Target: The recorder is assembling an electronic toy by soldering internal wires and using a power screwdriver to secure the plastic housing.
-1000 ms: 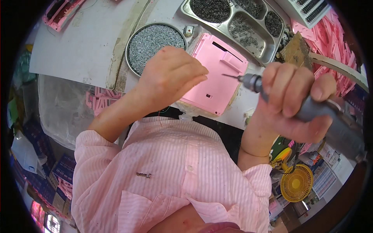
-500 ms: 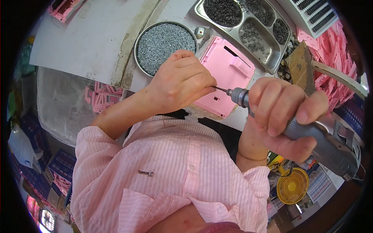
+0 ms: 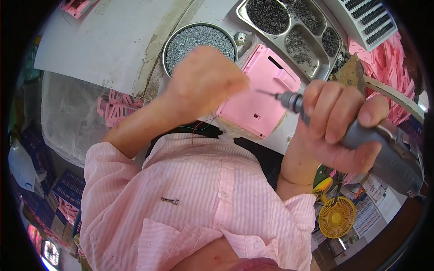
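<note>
Pink rectangular plastic panel (image 3: 260,108) lying near the worktop's (image 3: 281,137) front edge; finished work not showing, so remaining work unclear. Your right hand (image 3: 341,119) is gripping the grey cylindrical electric screwdriver (image 3: 384,149), fingers wrapping its body. Your left hand (image 3: 205,83) is blurring; can't tell whether its fingers are pinching anything. Half a second ago fingertips were meeting the bit (image 3: 266,93); now they're standing apart.
</note>
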Tool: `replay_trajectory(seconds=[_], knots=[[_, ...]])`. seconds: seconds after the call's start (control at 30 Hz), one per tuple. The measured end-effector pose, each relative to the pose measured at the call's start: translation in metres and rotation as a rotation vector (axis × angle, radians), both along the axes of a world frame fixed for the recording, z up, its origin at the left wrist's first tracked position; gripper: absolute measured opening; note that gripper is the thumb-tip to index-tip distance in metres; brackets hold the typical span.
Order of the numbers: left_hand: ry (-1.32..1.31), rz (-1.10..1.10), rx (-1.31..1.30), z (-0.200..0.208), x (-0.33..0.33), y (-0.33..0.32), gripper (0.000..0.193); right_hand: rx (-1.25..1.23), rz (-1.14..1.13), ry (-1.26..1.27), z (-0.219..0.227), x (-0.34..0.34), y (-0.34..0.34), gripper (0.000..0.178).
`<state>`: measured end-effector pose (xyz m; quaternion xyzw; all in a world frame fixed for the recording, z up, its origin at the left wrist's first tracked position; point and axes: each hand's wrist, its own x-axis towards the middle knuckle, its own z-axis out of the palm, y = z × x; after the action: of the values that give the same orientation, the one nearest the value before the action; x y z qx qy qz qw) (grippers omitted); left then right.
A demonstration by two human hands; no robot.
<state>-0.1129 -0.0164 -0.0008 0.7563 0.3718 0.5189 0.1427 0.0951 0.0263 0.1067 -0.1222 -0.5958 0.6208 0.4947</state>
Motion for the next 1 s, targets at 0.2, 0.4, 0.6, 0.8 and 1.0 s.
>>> replay_trajectory(seconds=[0.2,0.4,0.6,0.8,1.0], knots=[[0.077,-0.018,-0.308,-0.004,-0.023,0.014,0.012,-0.011,-0.121,0.143,-0.021,-0.004,0.042,0.019],[0.321,-0.134,-0.07,-0.015,-0.01,0.007,0.023,0.024,-0.156,0.0,-0.033,-0.003,0.059,0.026],[0.363,-0.146,-0.017,-0.014,-0.01,0.007,0.026,-0.001,-0.149,-0.019,-0.038,-0.007,0.064,0.022],[0.427,-0.139,-0.041,-0.01,-0.007,0.011,0.024,0.031,-0.156,-0.057,-0.055,-0.018,0.07,0.017],[0.387,-0.162,-0.047,-0.013,-0.006,0.012,0.024,0.02,-0.101,-0.061,-0.066,-0.026,0.07,0.011]])
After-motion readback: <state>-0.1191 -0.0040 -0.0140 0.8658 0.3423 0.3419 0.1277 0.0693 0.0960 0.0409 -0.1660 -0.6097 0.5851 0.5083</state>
